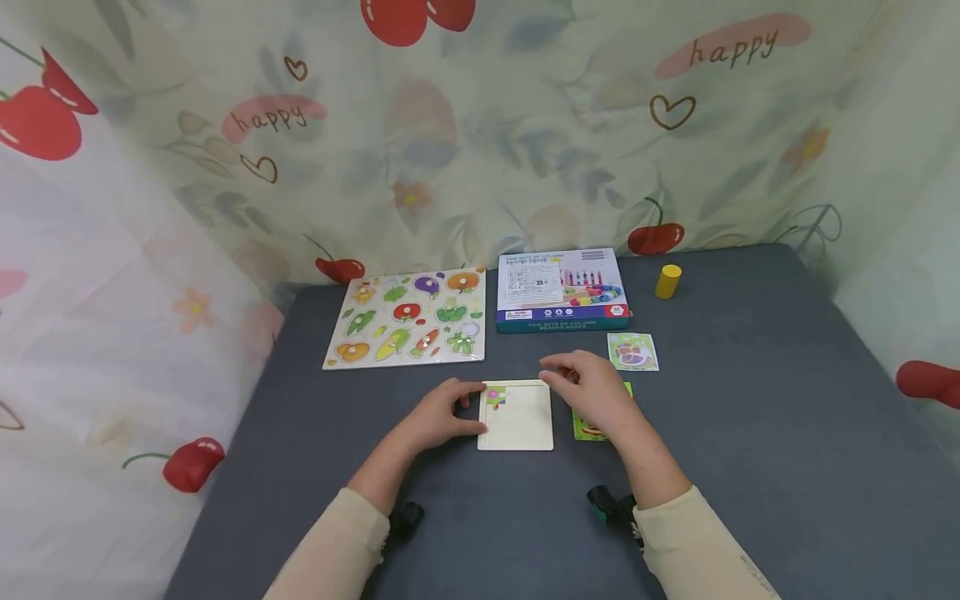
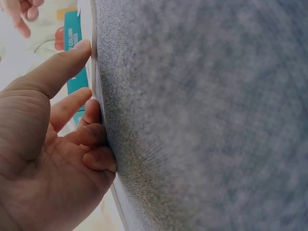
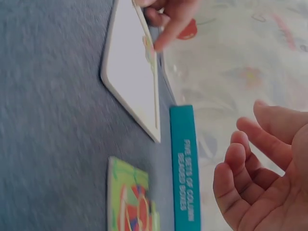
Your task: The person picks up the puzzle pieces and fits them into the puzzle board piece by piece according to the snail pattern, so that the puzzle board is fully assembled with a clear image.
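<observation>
A square, pale wooden puzzle tray (image 1: 525, 421) lies on the table, a small green-and-pink picture piece (image 1: 493, 395) in its upper left corner. My left hand (image 1: 438, 414) rests at its left edge, straight thumb and forefinger touching the rim well apart; the other fingers are bent against the table in the left wrist view. Above the tray's upper right corner hovers my right hand (image 1: 592, 390), fingers loosely bent, nothing visible between them in the right wrist view. Below it is a green picture puzzle (image 3: 130, 197) with red shapes, partly hidden by that hand in the head view.
A vegetable peg board (image 1: 405, 318) lies at the back left, beside a flat bead-set box (image 1: 562, 292). Right of the box stands a yellow cylinder (image 1: 668, 282), with a small picture card (image 1: 632, 352) nearer. A patterned curtain (image 1: 480, 150) closes off the table's back edge.
</observation>
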`<state>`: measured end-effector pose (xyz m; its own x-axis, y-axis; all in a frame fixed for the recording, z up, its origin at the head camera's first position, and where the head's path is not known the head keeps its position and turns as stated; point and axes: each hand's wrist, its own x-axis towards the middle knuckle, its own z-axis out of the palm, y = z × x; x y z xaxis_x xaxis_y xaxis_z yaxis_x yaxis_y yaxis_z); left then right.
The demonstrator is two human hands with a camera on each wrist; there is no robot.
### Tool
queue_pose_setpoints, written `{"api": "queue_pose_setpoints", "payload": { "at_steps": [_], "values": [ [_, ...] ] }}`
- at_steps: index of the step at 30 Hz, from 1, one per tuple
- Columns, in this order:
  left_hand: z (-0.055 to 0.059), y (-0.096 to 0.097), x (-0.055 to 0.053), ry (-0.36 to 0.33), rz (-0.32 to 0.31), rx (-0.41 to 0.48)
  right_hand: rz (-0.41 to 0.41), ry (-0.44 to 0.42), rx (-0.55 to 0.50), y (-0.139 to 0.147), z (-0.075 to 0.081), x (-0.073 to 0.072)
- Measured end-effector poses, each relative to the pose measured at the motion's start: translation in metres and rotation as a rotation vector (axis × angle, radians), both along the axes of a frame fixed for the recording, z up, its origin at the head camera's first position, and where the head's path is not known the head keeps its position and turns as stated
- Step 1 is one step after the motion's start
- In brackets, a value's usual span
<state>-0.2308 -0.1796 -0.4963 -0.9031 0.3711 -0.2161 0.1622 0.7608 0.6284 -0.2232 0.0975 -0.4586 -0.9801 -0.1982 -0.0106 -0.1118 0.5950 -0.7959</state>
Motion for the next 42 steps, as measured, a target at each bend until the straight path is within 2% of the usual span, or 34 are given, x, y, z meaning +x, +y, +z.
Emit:
{"api": "queue_pose_setpoints", "payload": {
  "at_steps": [9,18,24,30,36,42],
  "values": [
    [0.000,-0.005,-0.001,-0.030,-0.025,0.054,-0.024,0.014,0.039,0.022,0.007,0.002],
    [0.000,-0.009,0.000,-0.041,-0.029,0.072,-0.061,0.037,0.083,0.042,0.005,0.002],
    [-0.003,-0.009,-0.002,-0.041,-0.028,0.079,-0.078,0.013,0.149,0.057,-0.002,0.000],
    [-0.006,-0.007,-0.002,-0.041,-0.031,0.080,-0.044,-0.074,0.226,0.068,-0.016,-0.004],
    [-0.003,-0.005,-0.001,-0.042,-0.022,0.076,0.015,-0.120,0.208,0.069,-0.030,-0.008],
    [-0.001,-0.006,0.000,-0.047,-0.014,0.076,-0.012,-0.158,0.180,0.068,-0.035,-0.012]
  ]
}}
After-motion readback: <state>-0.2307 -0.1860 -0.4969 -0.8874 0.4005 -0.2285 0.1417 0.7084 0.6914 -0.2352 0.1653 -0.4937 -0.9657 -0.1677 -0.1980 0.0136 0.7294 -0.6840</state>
